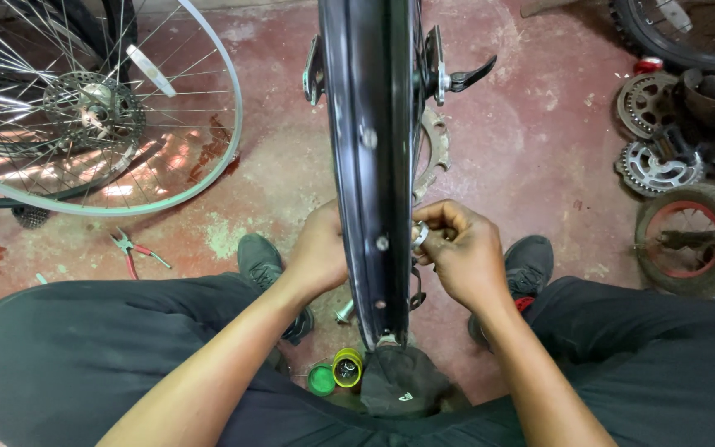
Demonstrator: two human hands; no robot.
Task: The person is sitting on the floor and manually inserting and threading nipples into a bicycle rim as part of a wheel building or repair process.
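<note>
Your left hand (318,252) cups the black wheel rim (371,165) standing upright between your knees; your right hand (461,252), fingers curled, pinches a small silver ring (419,235) against the rim's right side.

Both hands — left hand (318,252), right hand (459,252) — grip the upright black rim (371,165).

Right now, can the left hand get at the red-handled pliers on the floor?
Probably yes. The pliers lie in the open on the red floor, on the left hand's side, with nothing between them. That hand is now pressed against the black rim, so it would first have to let go.
</note>
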